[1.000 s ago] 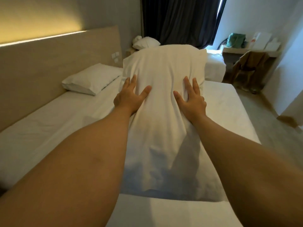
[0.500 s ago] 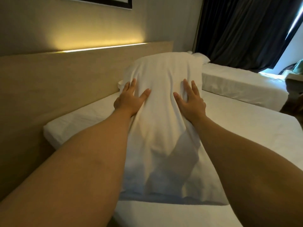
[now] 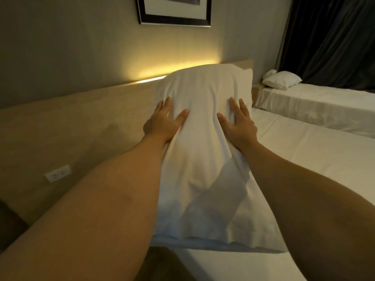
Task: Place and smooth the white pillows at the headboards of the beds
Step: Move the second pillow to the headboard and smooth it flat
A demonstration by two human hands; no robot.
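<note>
A long white pillow (image 3: 203,155) is held up lengthwise in front of me, over the left edge of the near bed (image 3: 308,159). My left hand (image 3: 162,122) presses on its left side and my right hand (image 3: 237,122) on its right side, fingers spread, squeezing it between them. The wooden headboard (image 3: 81,126) runs along the left, lit by a warm strip of light. Another white pillow (image 3: 282,80) lies at the head of the far bed (image 3: 324,106). The held pillow hides the bed's head end behind it.
A white wall socket (image 3: 57,173) sits in the headboard at the left. A framed picture (image 3: 174,11) hangs on the wall above. Dark curtains (image 3: 332,37) fill the upper right behind the far bed.
My view has swung left toward the headboard and wall, with the pillow carried along between both hands. The other pillow on the near bed and the desk have left the view.
</note>
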